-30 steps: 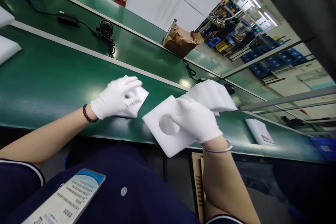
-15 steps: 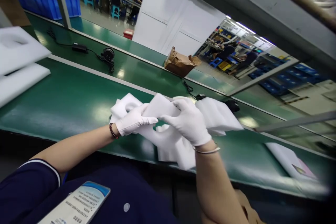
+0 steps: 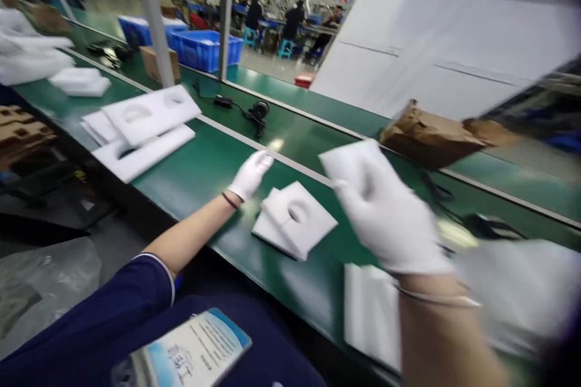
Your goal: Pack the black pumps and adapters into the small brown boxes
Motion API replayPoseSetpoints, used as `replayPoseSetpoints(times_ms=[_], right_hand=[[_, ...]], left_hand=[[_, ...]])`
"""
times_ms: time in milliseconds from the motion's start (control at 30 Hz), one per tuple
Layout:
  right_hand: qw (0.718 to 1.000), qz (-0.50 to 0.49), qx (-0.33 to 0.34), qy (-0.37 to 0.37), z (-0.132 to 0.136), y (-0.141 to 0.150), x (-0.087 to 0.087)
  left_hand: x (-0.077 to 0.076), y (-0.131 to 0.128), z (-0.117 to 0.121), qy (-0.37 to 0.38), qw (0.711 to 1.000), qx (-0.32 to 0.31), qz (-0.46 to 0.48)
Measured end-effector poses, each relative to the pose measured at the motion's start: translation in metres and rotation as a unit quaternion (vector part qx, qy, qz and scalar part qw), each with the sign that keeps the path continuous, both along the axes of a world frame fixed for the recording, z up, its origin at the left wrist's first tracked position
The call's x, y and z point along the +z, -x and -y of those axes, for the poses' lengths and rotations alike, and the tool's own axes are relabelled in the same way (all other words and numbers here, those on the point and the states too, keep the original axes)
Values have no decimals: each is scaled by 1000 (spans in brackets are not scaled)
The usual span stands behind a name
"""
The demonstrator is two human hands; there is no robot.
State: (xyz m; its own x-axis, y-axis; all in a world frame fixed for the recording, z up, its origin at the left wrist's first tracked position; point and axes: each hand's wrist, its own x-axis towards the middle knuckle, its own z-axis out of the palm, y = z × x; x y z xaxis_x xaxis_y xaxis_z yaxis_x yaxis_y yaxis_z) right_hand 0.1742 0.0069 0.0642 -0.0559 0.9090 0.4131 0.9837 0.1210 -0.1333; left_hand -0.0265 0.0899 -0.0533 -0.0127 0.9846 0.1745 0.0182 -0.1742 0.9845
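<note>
My right hand (image 3: 394,217), in a white glove and blurred by motion, grips a small white foam piece (image 3: 351,160) above the green bench (image 3: 190,184). My left hand (image 3: 252,175), also gloved, is over the bench with its fingers stretched out and nothing visible in them. Between the hands lie stacked white foam pads (image 3: 313,224); the top one has a round hole. Below my right wrist stand white foam blocks (image 3: 370,314), partly hidden by the forearm. More blurred white foam (image 3: 521,290) lies at the right.
Larger foam sheets with cutouts (image 3: 154,115) lie on the bench to the left. Behind the pale strip are a black adapter with a coiled cable (image 3: 258,112) and a crumpled brown paper bag (image 3: 431,136). Blue bins (image 3: 206,51) and metal posts (image 3: 152,18) stand farther back.
My view has swung left. My hands have moved apart: the left has let go of the foam, while the right has lifted a small foam piece. The holed pads now lie on the bench.
</note>
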Motion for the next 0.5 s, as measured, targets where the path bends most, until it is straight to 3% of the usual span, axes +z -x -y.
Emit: replayPoseSetpoints(times_ms=[100, 167, 233, 267, 333, 367, 433, 500], right_hand=[[995, 64, -4, 82, -7, 42, -43], [980, 80, -14, 180, -5, 63, -70], [974, 68, 10, 215, 5, 69, -81], [978, 58, 33, 198, 12, 63, -79], [989, 40, 57, 128, 29, 33, -65], [993, 34, 34, 105, 40, 8, -56], [990, 24, -89, 106, 67, -56, -40], [955, 30, -228, 190, 96, -123, -38]], left_hand=[[-17, 10, 2, 32, 999, 9, 26], [-18, 11, 10, 12, 1000, -2, -1], [-10, 8, 23, -51, 996, 3, -70], [-3, 7, 32, -89, 990, 9, -107], [11, 2, 51, -139, 980, 12, -140], [17, -1, 62, -140, 982, -9, -127], [26, -14, 87, -82, 987, -113, -78], [27, -36, 114, 14, 960, -275, -46]])
